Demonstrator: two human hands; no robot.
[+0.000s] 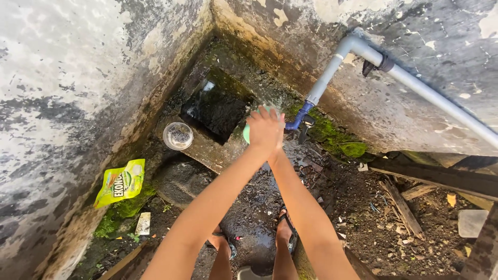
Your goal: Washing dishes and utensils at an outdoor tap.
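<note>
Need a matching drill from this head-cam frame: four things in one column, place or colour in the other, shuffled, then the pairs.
Things:
1. pouch
2. round container
3. tap
4. pale green object

Places or colours:
A. blue, at the lower end of the grey pipe
B. held between the left hand and right hand
C. yellow-green, propped against the left wall
D. clear, on the concrete ledge beside the dark pit

Pairs: 1-C, 2-D, 3-A, 4-B
</note>
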